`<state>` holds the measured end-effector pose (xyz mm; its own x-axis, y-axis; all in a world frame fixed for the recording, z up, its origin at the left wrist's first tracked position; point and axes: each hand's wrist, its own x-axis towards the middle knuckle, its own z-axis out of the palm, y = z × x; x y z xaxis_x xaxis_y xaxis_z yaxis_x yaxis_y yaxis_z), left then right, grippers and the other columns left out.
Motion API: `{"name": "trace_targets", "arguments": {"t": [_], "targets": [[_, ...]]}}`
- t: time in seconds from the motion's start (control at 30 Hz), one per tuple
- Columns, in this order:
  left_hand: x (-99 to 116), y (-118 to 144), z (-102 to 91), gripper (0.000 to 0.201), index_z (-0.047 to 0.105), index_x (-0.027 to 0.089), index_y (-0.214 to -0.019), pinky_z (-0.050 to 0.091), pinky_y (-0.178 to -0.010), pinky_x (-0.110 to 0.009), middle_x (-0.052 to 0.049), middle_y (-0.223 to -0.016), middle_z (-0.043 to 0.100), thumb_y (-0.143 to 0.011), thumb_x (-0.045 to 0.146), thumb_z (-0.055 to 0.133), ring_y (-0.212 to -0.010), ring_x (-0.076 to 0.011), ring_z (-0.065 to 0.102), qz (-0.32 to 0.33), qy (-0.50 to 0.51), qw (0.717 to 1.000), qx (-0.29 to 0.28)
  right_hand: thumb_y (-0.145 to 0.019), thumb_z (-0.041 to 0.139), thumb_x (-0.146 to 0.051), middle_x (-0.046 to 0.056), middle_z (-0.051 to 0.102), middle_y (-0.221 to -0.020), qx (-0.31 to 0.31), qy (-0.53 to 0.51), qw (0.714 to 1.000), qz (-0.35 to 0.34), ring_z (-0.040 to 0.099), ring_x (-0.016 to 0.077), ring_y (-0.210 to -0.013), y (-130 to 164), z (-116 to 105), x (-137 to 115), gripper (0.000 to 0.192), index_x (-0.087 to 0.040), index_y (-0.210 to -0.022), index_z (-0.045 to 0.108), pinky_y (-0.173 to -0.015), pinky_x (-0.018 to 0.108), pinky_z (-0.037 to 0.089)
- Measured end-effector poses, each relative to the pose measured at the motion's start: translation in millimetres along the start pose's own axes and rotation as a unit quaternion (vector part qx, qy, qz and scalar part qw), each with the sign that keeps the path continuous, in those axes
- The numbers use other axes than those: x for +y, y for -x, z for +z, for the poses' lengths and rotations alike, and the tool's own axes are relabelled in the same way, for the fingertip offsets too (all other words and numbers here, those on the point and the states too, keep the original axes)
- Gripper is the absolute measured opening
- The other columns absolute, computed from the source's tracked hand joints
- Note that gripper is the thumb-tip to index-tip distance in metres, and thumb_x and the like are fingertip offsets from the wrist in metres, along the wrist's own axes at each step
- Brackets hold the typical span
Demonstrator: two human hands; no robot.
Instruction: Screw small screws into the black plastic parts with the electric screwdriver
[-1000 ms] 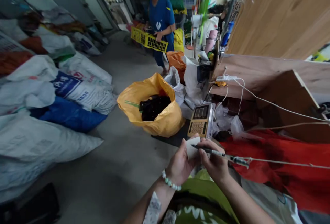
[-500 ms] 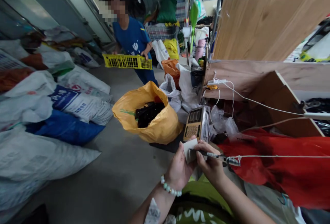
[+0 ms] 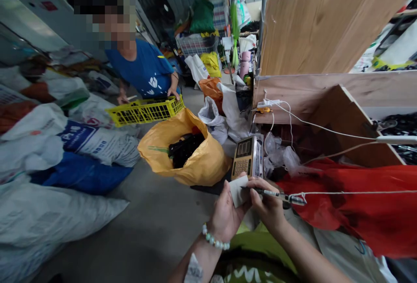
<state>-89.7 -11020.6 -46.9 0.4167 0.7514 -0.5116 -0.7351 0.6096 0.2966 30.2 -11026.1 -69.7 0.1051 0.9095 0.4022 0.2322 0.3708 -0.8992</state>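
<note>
A small white slip of paper [image 3: 238,190] rests in my left hand [image 3: 225,218], closed about its edges, with a beaded bracelet on that wrist. My right hand [image 3: 269,205] grips a pen [image 3: 276,195], its tip against the paper. A white string [image 3: 352,193] runs from the pen's back end off to the right. Just beyond my hands stands a digital scale [image 3: 243,158] with a keypad and display. Beside it, a large open yellow sack [image 3: 208,161] with black items [image 3: 185,149] inside sits on a dark base, mostly hidden.
A co-worker [image 3: 143,72] in a blue shirt holds a yellow plastic crate [image 3: 146,112] behind the sack. Full white sacks [image 3: 65,213] line the left side. Red cloth [image 3: 355,205] lies at right, below a wooden panel [image 3: 325,31] and a white power strip [image 3: 269,103].
The co-worker has stepped closer with the yellow crate, which is now lower and near the yellow sack's rim. My hands keep nearly the same pose with the pen on the paper.
</note>
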Motion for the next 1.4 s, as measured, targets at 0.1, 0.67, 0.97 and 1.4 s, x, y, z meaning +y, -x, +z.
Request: {"name": "trace_targets", "arguments": {"t": [0.1,0.67,0.97,1.4], "targets": [[1.4,-0.3,0.3,0.050,0.039,0.010,-0.132,0.043,-0.091,-0.033,-0.014,-0.122,0.058,-0.092,0.039,0.033,-0.104,-0.0198,0.058,-0.001,-0.001,1.000,0.013,-0.080,0.049,-0.015,0.003,0.061,-0.076,-0.011,-0.003,1.000,-0.001,0.060,0.0154,-0.078,-1.2,1.1,0.4,0.010,-0.020,-0.081,0.058,-0.068,0.026,0.049],[-5.1,1.4,0.2,0.050,0.041,0.009,-0.131,0.043,-0.091,-0.032,-0.014,-0.121,0.059,-0.092,0.038,0.034,-0.104,-0.0198,0.058,-0.001,-0.008,0.999,0.032,-0.079,0.049,-0.011,0.002,0.058,-0.078,-0.022,-0.023,0.999,-0.001,0.057,0.0130,-0.073,5.2,-3.2,4.8,0.013,-0.020,-0.084,0.058,-0.066,0.025,0.047],[-9.0,1.8,-1.2,0.046,0.044,0.012,-0.128,0.046,-0.084,-0.035,-0.013,-0.114,0.062,-0.091,0.038,0.037,-0.095,-0.0199,0.061,0.005,-0.022,0.999,0.034,-0.080,0.051,-0.010,0.002,0.060,-0.077,0.001,0.001,1.000,-0.002,0.057,0.0124,-0.071,6.6,-9.7,9.0,0.016,-0.022,-0.088,0.058,-0.065,0.024,0.047],[-5.4,-2.2,-3.9,0.051,0.043,0.012,-0.130,0.045,-0.085,-0.033,-0.016,-0.118,0.059,-0.089,0.042,0.039,-0.101,-0.0217,0.059,0.026,-0.032,0.999,0.032,-0.080,0.050,-0.010,0.006,0.062,-0.087,-0.052,-0.005,0.999,-0.016,0.061,0.0155,-0.083,13.7,-7.4,4.8,0.020,-0.021,-0.094,0.058,-0.076,0.030,0.051]]}}
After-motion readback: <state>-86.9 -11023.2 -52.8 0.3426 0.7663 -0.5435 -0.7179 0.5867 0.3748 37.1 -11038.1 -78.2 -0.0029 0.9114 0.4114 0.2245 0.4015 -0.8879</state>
